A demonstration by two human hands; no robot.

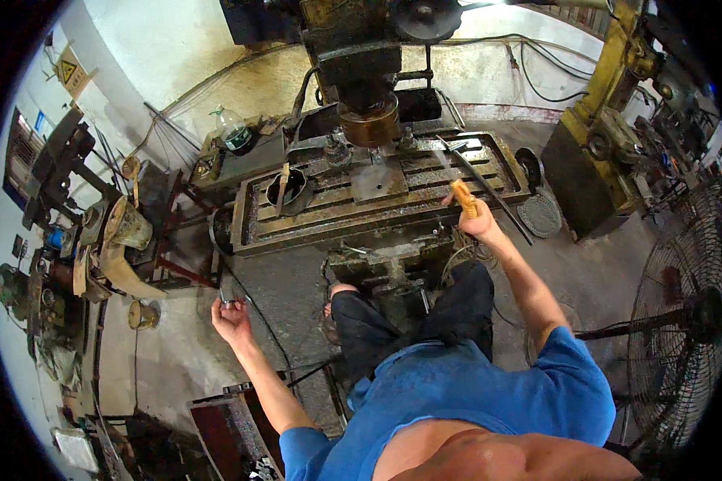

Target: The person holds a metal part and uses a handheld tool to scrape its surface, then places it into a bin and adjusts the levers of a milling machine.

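Note:
My left hand (231, 319) is out to the left, away from the milling machine, its fingers closed on a small grey metal piece (228, 293). My right hand (477, 220) is raised in front of the machine table's right half. It grips a yellow-orange tool (462, 196) that looks like an air blow gun, pointing toward the table. The slotted machine table (313, 228) carries metal chips. A pale flat block (377, 183) lies at its middle, under the spindle head (369, 120). A dark pot (295, 195) with a brush (283, 186) stands on the table's left part.
A long metal bar (489, 191) slants across the table's right end. A large fan (682, 313) stands at the right. To the left are a bench machine (80, 172) and a small bucket (143, 315) on the floor. Below my left arm sits a chip-filled bin (237, 433).

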